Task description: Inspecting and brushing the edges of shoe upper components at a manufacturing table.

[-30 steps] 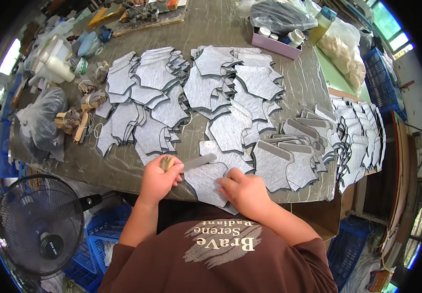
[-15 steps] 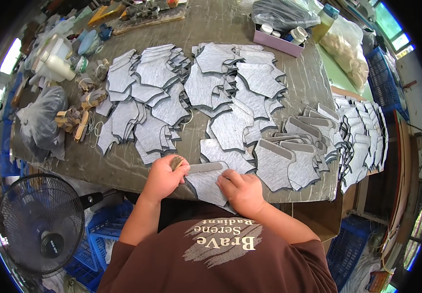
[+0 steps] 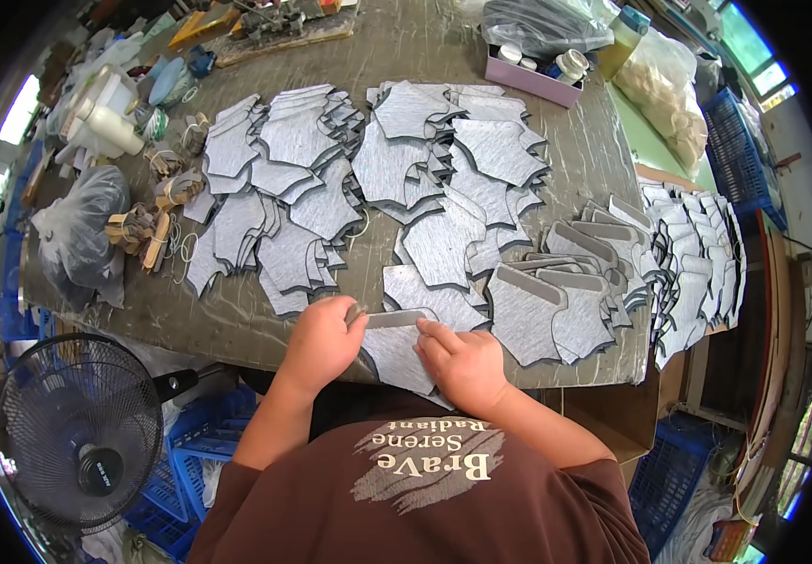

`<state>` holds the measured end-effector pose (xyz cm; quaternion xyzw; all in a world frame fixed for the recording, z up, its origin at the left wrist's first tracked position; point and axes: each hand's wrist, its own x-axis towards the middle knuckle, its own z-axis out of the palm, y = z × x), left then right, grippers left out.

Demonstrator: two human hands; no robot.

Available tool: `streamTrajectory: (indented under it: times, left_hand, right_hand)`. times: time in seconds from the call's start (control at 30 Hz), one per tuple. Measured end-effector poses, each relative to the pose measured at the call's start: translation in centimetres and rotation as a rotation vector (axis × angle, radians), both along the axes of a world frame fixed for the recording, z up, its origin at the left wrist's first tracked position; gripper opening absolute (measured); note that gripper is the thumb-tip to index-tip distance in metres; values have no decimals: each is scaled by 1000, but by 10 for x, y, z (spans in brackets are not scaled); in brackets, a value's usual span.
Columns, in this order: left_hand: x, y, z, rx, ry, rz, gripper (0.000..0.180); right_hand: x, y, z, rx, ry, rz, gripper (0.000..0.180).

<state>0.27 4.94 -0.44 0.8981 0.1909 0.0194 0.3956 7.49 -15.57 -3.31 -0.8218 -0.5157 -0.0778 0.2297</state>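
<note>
A grey, irregularly cut sheet piece (image 3: 398, 359) with a dark backing lies at the table's near edge, in front of my body. A brown-grey strip (image 3: 395, 320) runs along its top edge. My left hand (image 3: 324, 346) is closed at the strip's left end, a small brownish thing (image 3: 356, 312) showing between thumb and fingers; its kind is unclear. My right hand (image 3: 464, 365) is closed at the piece's right side, thumb and fingertips at the strip's right end. Just beyond lies another grey piece (image 3: 420, 289) without a visible strip.
Overlapping stacks of grey pieces (image 3: 303, 132) cover the table's middle. To the right lie pieces with strips (image 3: 523, 315), and more stacks (image 3: 697, 273) stand past the table edge. Bundled strips (image 3: 143, 230) and a plastic bag (image 3: 86, 230) sit left, above a fan (image 3: 82, 432).
My left hand has turned and shifted slightly right, covering more of the brownish thing. My right hand's fingertips have moved slightly up and left onto the strip's end.
</note>
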Motion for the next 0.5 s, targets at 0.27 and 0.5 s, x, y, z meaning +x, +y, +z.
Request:
streamTrajectory:
  times: [0.27, 0.5]
  left_hand:
    - [-4, 1, -7, -124, -390, -86, 7]
    - [-1, -21, 9, -721, -231, 95, 1]
  right_hand:
    - [3, -6, 11, 229, 373, -194, 24]
    - [20, -26, 50, 373, 770, -420, 9]
